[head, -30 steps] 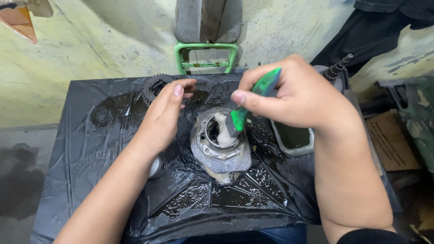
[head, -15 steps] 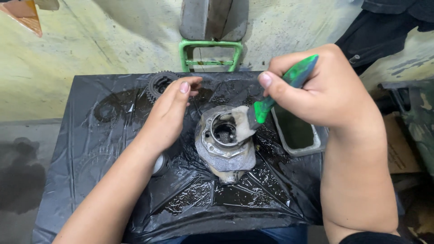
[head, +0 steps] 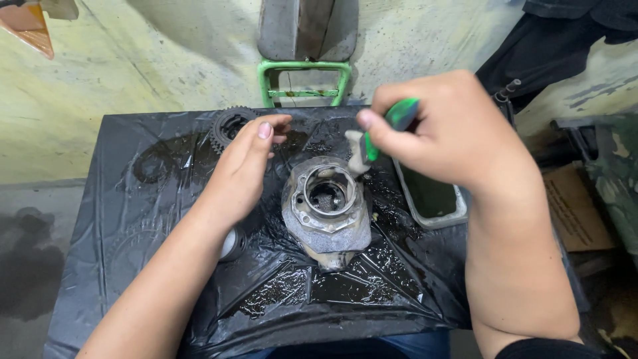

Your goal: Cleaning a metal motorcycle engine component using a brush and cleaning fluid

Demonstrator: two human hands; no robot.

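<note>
Nearest, wet black plastic sheet [head: 199, 299] spread over the worktop, oily pools glinting. At centre, grey metal engine cylinder [head: 325, 211], bore facing up, resting on the sheet. Just left, left hand [head: 240, 174], grip loose with fingers apart, lying on the sheet beside the cylinder, clamped on nothing visible. Right of the cylinder, rectangular tray [head: 432, 199] of dark liquid. Above its far edge, right hand [head: 442, 129], grip closed on green-handled brush [head: 375, 139], bristles hanging over the cylinder's far rim. Farther left, toothed gear [head: 226, 125]. Beyond, green metal frame [head: 304, 80].
</note>
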